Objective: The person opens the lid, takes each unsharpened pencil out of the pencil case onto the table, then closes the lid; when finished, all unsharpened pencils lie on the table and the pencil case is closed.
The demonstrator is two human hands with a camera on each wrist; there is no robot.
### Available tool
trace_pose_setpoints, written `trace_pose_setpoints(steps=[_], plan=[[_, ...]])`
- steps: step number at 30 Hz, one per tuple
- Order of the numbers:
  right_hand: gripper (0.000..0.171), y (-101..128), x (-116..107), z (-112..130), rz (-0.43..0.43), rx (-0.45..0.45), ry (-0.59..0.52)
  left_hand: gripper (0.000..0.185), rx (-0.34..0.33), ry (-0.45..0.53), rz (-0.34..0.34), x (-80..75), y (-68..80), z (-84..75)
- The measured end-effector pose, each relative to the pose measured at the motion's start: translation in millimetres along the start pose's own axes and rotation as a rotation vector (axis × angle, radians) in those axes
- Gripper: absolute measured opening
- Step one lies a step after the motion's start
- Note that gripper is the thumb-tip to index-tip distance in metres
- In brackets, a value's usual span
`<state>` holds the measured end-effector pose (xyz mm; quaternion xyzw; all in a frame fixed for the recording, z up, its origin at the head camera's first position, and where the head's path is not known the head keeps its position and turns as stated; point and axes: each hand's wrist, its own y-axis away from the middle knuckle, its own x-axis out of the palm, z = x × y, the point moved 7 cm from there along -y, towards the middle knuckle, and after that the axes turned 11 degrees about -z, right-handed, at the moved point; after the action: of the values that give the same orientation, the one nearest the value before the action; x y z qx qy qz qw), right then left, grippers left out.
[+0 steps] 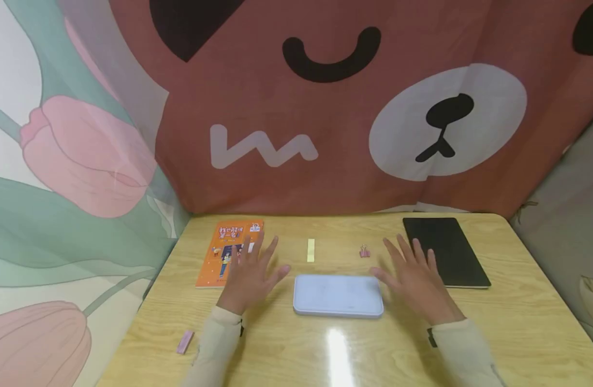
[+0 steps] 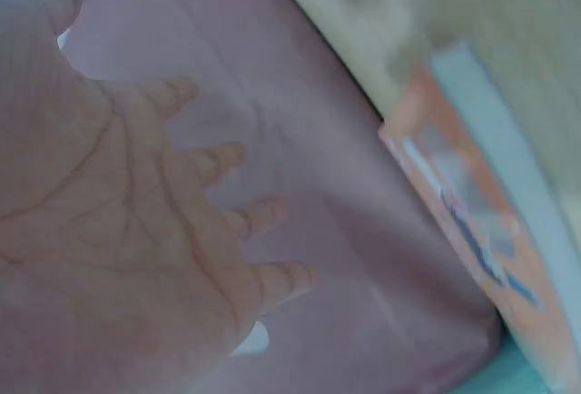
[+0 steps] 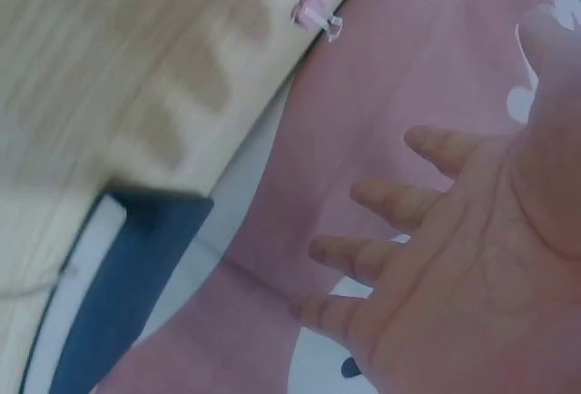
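My left hand [image 1: 250, 277] is held with spread fingers above the table, its fingertips overlapping the orange book [image 1: 209, 271] in the head view. In the left wrist view the palm holds nothing, and the orange book [image 2: 481, 221] appears at the right. My right hand [image 1: 417, 285], fingers also spread, hovers by the near left edge of the black notebook [image 1: 443, 242]. Its palm is bare in the right wrist view, with the dark notebook [image 3: 136, 267] lower left. Between the hands lies a pale lavender rounded flat case [image 1: 338, 295], apart from both.
A yellow paper strip [image 1: 311, 250] and a pink binder clip [image 1: 364, 251] lie beyond the case. Near the table's left edge is a small pinkish-purple block [image 1: 185, 342]. A printed curtain [image 1: 277, 107] hangs behind the wooden table [image 1: 388, 349].
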<state>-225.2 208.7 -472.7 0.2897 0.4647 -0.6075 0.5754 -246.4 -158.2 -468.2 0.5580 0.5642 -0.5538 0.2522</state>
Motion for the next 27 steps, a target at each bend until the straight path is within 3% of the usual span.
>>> trace_pose_setpoints(steps=[7, 11, 20, 27], plan=[[0.091, 20, 23, 22, 0.058, -0.033, -0.077, 0.082, 0.106, 0.039, 0.023, 24.0, 15.1, -32.7], [0.091, 34, 29, 38, 0.053, -0.071, -0.080, 0.083, 0.123, 0.057, 0.077, 34.2, 24.3, -48.8], [0.099, 51, 35, 63, 0.058, -0.126, -0.099, 0.083, 0.172, 0.072, 0.161, 41.3, 40.9, -80.2], [0.103, 55, 44, 65, 0.077, -0.158, -0.087, 0.086, 0.189, 0.074, 0.232, 48.5, 49.9, -88.6]])
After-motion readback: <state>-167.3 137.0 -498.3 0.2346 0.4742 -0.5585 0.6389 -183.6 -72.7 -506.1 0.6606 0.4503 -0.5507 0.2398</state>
